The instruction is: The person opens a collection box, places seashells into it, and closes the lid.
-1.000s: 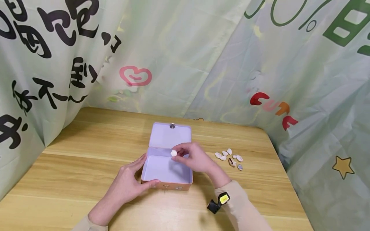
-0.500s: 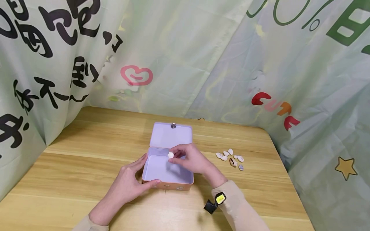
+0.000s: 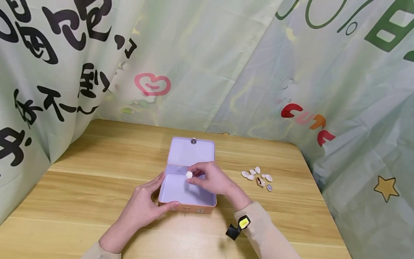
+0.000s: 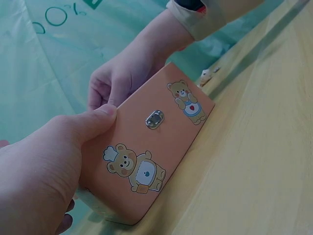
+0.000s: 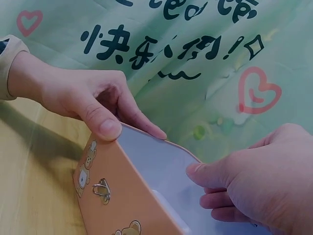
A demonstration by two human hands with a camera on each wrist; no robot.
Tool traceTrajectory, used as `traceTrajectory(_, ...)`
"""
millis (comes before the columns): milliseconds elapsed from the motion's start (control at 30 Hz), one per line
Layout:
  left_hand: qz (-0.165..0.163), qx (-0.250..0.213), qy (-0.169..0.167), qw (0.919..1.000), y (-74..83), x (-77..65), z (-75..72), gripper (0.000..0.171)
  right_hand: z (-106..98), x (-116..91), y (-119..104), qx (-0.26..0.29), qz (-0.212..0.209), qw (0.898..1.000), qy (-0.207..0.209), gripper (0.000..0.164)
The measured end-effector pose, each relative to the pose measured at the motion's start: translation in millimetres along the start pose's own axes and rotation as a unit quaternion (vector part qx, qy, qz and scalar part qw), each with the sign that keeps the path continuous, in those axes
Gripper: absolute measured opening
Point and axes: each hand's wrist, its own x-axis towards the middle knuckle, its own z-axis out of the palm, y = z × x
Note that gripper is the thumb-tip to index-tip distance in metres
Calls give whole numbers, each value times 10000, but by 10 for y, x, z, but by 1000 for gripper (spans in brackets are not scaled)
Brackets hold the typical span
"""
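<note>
A hinged tin box [image 3: 187,208] stands with its lid [image 3: 191,151] raised, lilac inside and orange outside, with bear pictures and a metal clasp [image 4: 155,119] on its front wall. My left hand [image 3: 145,201] holds the box at its left side, thumb on the front rim and fingers along the left wall. Over the box's inside, my right hand [image 3: 211,178] pinches a small white seashell [image 3: 189,175] between thumb and fingers. In the right wrist view that shell is hidden behind the right hand [image 5: 269,176].
Several seashells [image 3: 250,177] lie on the wooden table [image 3: 97,180] to the right of the box, among them a larger brownish one [image 3: 260,182] and a bluish one [image 3: 269,187]. A printed curtain [image 3: 200,72] hangs behind the table and along both sides.
My right hand has moved a little to the left over the box with the white seashell in its fingers. The left hand has stayed on the box.
</note>
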Motion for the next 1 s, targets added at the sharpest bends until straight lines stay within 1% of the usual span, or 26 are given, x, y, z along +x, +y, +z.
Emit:
traceTrajectory(133,52,48,19,10000,2,2,1,111,-14,-21,-15,-177,-4,9998,-74,30)
traceTrajectory(300,50,51,-16,10000,6,7,-3,111,-50,-63,-28,-321,-149,9994,-48,34)
traceTrajectory(433,26,25,-42,10000,2,8,-10,112,-98,-110,-53,-268,-234,9993,93,33)
traceTrajectory(800,30,-27,-43,10000,-1,11,-13,110,-302,-316,-98,-120,-52,9993,348,29)
traceTrajectory(1000,-8,-10,-61,10000,10,11,-11,110,-463,-457,-37,-127,-7,9975,691,28)
